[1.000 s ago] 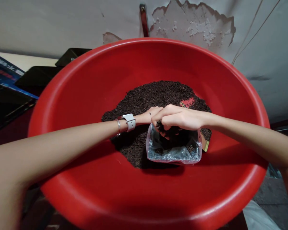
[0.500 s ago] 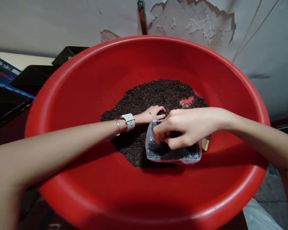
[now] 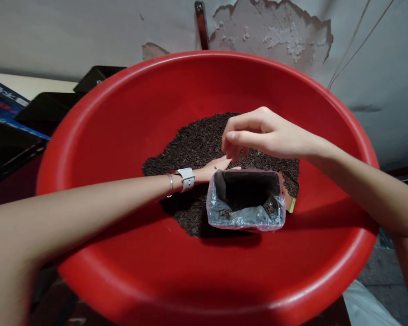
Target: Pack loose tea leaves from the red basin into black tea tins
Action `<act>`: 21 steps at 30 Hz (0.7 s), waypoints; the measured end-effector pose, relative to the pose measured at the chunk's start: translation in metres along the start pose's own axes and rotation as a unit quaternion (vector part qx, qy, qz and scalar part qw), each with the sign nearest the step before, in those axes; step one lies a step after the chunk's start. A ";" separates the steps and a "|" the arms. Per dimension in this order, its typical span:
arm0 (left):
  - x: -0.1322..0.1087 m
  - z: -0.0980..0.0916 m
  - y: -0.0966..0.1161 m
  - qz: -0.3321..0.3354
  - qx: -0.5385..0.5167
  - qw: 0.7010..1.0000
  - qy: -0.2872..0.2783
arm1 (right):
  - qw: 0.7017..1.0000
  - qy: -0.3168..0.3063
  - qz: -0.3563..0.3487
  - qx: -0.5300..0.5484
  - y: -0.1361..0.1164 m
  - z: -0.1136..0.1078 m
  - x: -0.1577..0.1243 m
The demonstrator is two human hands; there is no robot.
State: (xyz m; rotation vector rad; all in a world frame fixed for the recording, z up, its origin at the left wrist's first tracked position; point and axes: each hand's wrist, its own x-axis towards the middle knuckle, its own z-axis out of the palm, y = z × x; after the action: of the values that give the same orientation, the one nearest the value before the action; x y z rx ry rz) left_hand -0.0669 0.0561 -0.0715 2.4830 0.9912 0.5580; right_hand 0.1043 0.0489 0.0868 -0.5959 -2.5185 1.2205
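Landmark: red basin (image 3: 146, 267).

Foil pouch (image 3: 246, 218) stands mouth-up at basin centre, on the near edge of the dark granule heap (image 3: 193, 140), with a few granules inside.

Left hand (image 3: 217, 165) is at the pouch's far-left corner and touching it. Its fingers are hidden behind the pouch rim, so can't tell the grip. White watch (image 3: 187, 178) on that wrist.

Right hand (image 3: 261, 136) hovers over the heap just beyond the pouch mouth. Fingers bunched narrow against the thumb, nothing visible in them.

Open red floor nearside and on both flanks of the pouch. Forearms cross the basin's left and right rims.

Outside the basin: black boxes (image 3: 51, 111) past the left rim, peeling wall (image 3: 275, 31) and a rusty bracket (image 3: 201, 25) behind the far rim.
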 end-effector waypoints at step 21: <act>0.034 -0.074 0.062 -0.079 -0.019 0.996 0.039 | 0.939 0.307 0.046 0.145 0.022 -0.022 0.007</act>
State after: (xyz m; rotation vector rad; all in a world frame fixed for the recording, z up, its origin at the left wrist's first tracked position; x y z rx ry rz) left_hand -0.0467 0.0557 0.0287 2.3399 1.1842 0.6204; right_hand 0.1129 0.0793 0.0838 -0.8649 -1.7762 1.1740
